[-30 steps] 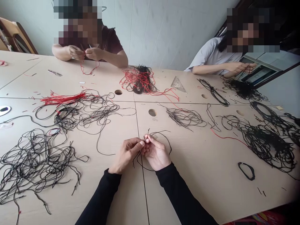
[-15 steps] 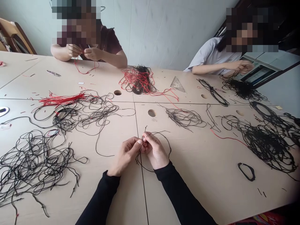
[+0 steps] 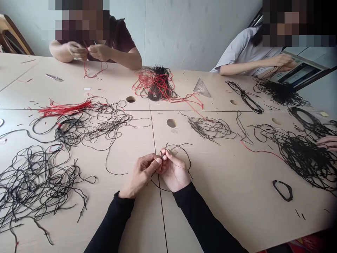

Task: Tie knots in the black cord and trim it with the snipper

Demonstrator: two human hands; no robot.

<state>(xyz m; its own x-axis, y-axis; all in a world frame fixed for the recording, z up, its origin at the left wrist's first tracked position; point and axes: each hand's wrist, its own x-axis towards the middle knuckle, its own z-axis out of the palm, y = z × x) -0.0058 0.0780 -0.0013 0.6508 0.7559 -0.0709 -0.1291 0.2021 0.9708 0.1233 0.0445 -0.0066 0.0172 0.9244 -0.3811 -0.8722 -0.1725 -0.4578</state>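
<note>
Pinched between my two hands above the table is a thin black cord (image 3: 190,160), which loops round behind my right hand and lies partly on the tabletop. My left hand (image 3: 143,172) is closed, thumb and forefinger on the cord. Fingertips of my right hand (image 3: 175,170) meet the left ones and pinch the same cord, its palm turned partly up. A short cord end sticks up above the fingertips. The exact spot where the strands cross is hidden by my fingers.
Tangled black cords (image 3: 39,182) cover the left side, with a red cord bundle (image 3: 65,107) behind. A red-and-black pile (image 3: 155,84) and a clear set square (image 3: 202,88) lie farther back. Black cords (image 3: 305,154) fill the right, where another person's hand (image 3: 329,142) reaches in. Two people sit opposite.
My fingers have shifted slightly on the cord, and the strands that hung below them no longer show there. Another person's hand has appeared at the right edge. The view has shifted a little.
</note>
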